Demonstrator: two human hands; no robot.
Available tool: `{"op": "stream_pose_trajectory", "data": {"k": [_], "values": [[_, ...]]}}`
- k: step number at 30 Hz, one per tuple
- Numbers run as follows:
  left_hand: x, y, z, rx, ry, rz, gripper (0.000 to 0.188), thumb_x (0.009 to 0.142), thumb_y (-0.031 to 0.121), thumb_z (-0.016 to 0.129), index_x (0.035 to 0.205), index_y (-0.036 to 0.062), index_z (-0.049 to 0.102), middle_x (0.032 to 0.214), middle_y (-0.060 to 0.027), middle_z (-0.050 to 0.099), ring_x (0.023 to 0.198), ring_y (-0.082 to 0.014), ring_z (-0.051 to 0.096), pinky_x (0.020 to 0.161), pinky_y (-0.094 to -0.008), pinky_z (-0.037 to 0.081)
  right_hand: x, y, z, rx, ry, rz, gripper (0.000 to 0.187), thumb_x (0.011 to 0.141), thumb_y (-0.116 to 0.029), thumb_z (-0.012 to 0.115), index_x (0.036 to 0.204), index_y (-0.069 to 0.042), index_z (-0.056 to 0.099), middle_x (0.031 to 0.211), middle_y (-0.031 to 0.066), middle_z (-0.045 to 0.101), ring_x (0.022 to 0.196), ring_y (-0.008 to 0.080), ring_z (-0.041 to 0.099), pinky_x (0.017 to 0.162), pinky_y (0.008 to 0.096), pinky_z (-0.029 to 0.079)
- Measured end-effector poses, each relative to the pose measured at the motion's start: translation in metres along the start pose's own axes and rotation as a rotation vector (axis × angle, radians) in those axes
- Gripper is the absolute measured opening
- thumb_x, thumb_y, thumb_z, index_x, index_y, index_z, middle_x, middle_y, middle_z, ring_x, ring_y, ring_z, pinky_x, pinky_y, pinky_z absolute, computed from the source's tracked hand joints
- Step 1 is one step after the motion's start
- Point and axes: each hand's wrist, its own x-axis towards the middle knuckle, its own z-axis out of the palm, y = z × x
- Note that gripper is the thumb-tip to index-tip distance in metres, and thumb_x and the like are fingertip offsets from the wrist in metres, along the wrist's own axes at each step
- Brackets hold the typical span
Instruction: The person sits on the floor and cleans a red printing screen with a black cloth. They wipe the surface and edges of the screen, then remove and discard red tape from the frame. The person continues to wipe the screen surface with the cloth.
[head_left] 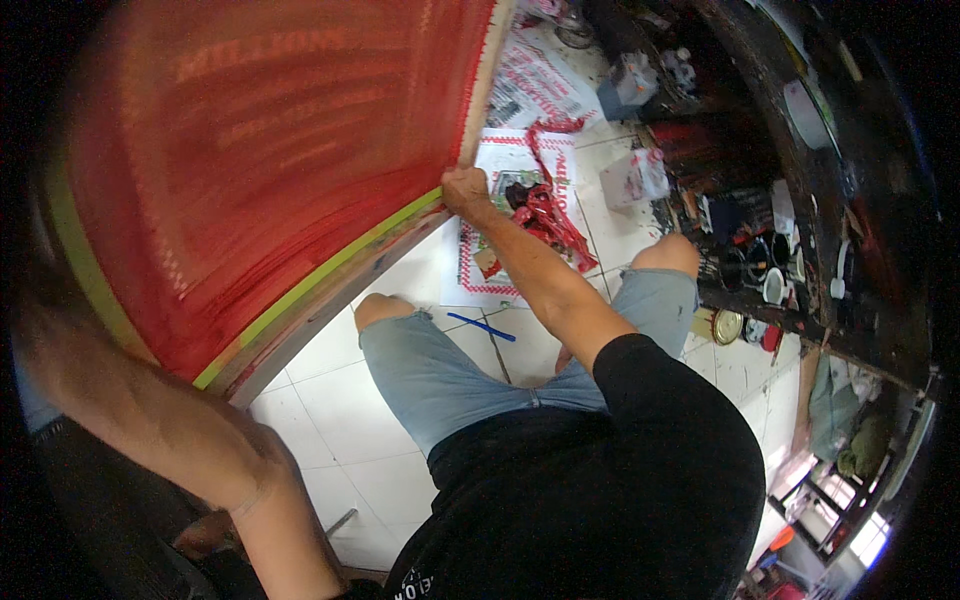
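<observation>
A large screen-printing frame (335, 290) with a red-smeared mesh (290, 130) and yellow-green tape along its inner edges stands tilted before me, filling the upper left. My right hand (465, 192) is closed round its near right corner, the arm stretched out over my lap. My left forearm runs up beside the lower left corner of the frame. My left hand (45, 325) is dark and smeared at the picture's rim, close to the frame's left side; its fingers do not show clearly.
Crumpled red-stained scraps (545, 215) lie on printed paper sheets (480, 290) on the white tiled floor. Between my knees is a blue strip (482, 326). At right, a cluttered dark shelf bears cups (773, 287); a tin can (727, 326) and a white tub (635, 180) stand by it.
</observation>
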Motion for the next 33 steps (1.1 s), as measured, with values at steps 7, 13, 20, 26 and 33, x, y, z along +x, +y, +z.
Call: {"op": "stream_pose_trajectory", "data": {"k": [7,13,20,26,33], "values": [[-0.011,0.004,-0.001,0.017,-0.114,-0.034,0.027,0.091,0.032,0.056,0.083,0.006,0.054,0.071,-0.0023,0.05,0.062,-0.0136,0.048,0.058,-0.0372,0.042,0.01,-0.007,-0.019,0.033,-0.034,0.183,0.01,0.071,-0.016,0.063,0.067,-0.01,0.07,0.068,0.0127,0.068,0.063,0.026,0.067,0.054,0.0391,0.05],[0.032,0.018,-0.021,0.012,0.168,-0.002,0.028,0.091,0.032,0.055,0.08,0.0067,0.051,0.071,-0.0027,0.048,0.063,-0.0143,0.047,0.059,-0.0391,0.041,0.014,-0.002,-0.023,0.112,-0.088,0.253,0.017,0.072,-0.023,0.065,0.068,-0.007,0.07,0.068,0.0141,0.067,0.067,0.0295,0.067,0.06,0.0429,0.051],[0.076,0.049,-0.023,-0.022,0.509,0.021,0.029,0.092,0.032,0.054,0.077,0.0076,0.048,0.07,-0.0031,0.045,0.064,-0.015,0.045,0.061,-0.0412,0.041,0.017,0.028,-0.043,0.291,0.055,0.268,0.037,0.068,-0.036,0.068,0.076,0.0,0.069,0.073,0.0222,0.066,0.07,0.0387,0.066,0.066,0.0476,0.052],[0.072,0.077,-0.014,0.01,0.606,0.017,0.03,0.092,0.032,0.054,0.074,0.0083,0.046,0.07,-0.0034,0.044,0.064,-0.0156,0.044,0.062,-0.0431,0.04,0.032,0.045,-0.068,0.375,0.047,0.27,0.033,0.066,-0.032,0.068,0.068,0.0,0.068,0.067,0.0231,0.064,0.065,0.0402,0.064,0.063,0.0469,0.053],[0.075,0.106,-0.013,0.048,0.681,0.017,0.032,0.092,0.032,0.053,0.071,0.0091,0.043,0.07,-0.0038,0.041,0.065,-0.0164,0.043,0.064,-0.0453,0.04,0.047,0.048,-0.11,0.817,0.038,0.735,0.026,0.065,-0.022,0.071,0.075,0.002,0.07,0.067,0.0133,0.068,0.061,0.022,0.065,0.059,0.0363,0.05]]}}
